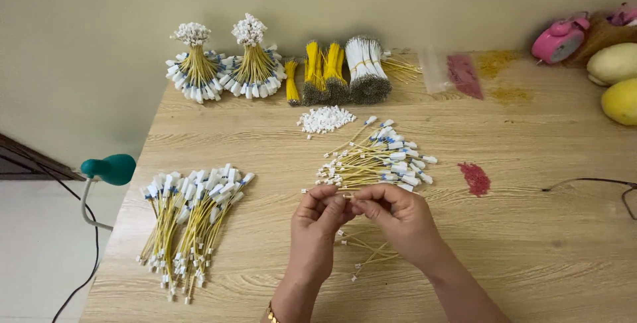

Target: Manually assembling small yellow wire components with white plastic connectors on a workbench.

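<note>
My left hand (320, 220) and my right hand (391, 213) meet at the fingertips above the wooden table (531, 230). Together they pinch a thin yellow wire with a small white connector (348, 196). A few more yellow wires (371, 251) hang or lie under my hands. Just beyond my fingers lies a loose pile of yellow wires with white connectors and labels (378, 160). A small heap of white connectors (324, 119) sits farther back.
A laid-out batch of labelled yellow wires (189, 220) lies at the left. Bundled wires (222, 64), (342, 71) stand along the wall. A small red heap (475, 178), plastic bags (454, 71), a pink clock (559, 39), yellow fruit (620, 84), a teal lamp (109, 169) and a black cable (597, 182) surround.
</note>
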